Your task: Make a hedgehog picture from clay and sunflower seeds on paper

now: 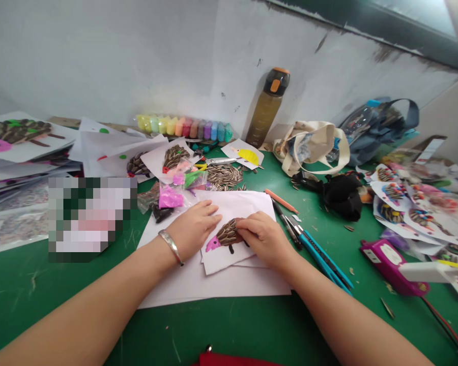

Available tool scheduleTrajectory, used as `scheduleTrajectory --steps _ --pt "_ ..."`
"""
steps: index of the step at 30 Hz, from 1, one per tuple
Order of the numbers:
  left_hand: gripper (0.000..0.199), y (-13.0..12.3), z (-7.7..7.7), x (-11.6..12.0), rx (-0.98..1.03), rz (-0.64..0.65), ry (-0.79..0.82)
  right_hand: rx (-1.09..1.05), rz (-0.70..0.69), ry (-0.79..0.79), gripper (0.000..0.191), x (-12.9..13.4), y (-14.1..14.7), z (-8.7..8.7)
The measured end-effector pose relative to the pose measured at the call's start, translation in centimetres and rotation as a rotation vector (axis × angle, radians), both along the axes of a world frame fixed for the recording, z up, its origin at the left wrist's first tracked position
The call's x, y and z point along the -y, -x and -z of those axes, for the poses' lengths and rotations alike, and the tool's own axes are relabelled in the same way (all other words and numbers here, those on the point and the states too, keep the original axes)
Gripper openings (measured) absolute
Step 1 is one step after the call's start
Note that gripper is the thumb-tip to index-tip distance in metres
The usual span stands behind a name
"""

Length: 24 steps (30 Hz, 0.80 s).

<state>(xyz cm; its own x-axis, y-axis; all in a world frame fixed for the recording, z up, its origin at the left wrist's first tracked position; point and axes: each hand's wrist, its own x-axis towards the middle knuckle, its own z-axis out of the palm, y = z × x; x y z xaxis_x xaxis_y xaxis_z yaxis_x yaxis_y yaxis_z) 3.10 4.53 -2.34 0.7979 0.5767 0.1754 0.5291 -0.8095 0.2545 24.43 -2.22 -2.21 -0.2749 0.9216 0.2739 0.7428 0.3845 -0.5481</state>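
Note:
A small white card (213, 263) bears a hedgehog figure (227, 233) with a pink clay head, brown clay body and striped sunflower seeds covering its left part. My left hand (198, 223) lies flat on the paper at the card's left edge, fingers stretched out, a silver bangle at the wrist. My right hand (266, 239) has its thumb and fingers pinched together against the hedgehog's brown back. Whatever is between those fingertips is hidden. Under the card are larger white sheets (168, 284). Beyond them lies a pile of sunflower seeds (225, 175).
Bags of coloured clay (171, 195) sit behind my left hand. Pens and blue-handled tools (320, 259) lie to the right. A bottle (267, 109), clay row (187, 127) and cloth bag (313, 147) line the wall. Finished cards (19, 137) are stacked left; a magenta device (395, 267) is right.

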Motion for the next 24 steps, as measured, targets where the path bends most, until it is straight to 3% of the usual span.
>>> scheduleTrajectory --steps 6,24 --pt "0.031 -0.03 -0.22 0.08 0.027 0.011 -0.021 -0.039 0.113 -0.015 0.015 0.23 -0.61 -0.18" --pt "0.031 -0.07 -0.15 0.08 -0.005 0.004 -0.027 0.045 0.102 0.006 0.014 0.09 -0.04 0.30"
